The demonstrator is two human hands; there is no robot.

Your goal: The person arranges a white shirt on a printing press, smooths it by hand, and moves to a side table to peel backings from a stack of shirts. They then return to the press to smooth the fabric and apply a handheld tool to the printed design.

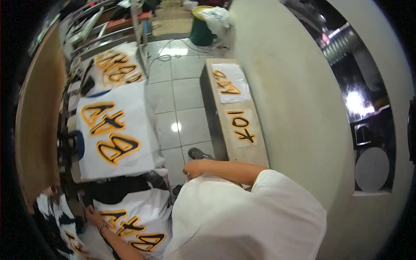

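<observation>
I position the left hand (92, 215) low and forward, forearm extended, a bracelet (102, 226) around the wrist. Its fingers are at the far left edge of the near shirt (162, 207); I cannot tell whether they pinch the cloth. I position the right hand (196, 168) in front of the waist, elbow bent, fingers curled inward; I cannot tell whether it holds anything.

The near shirt lies to the right of the left-hand grip. It is white, with large black characters outlined in orange. Beyond the grip, a second shirt (149, 149) lies spread out with similar lettering; a third piece of lettered cloth (89, 60) lies past it.

Ahead and to the right of the right hand, a bench (242, 155) carries two lettered sheets, the farther one (241, 82) white. The tiled floor (190, 121) runs ahead, between shirts and bench, towards a green bin (201, 35). A pale wall (281, 108) stands right of the bench.
</observation>
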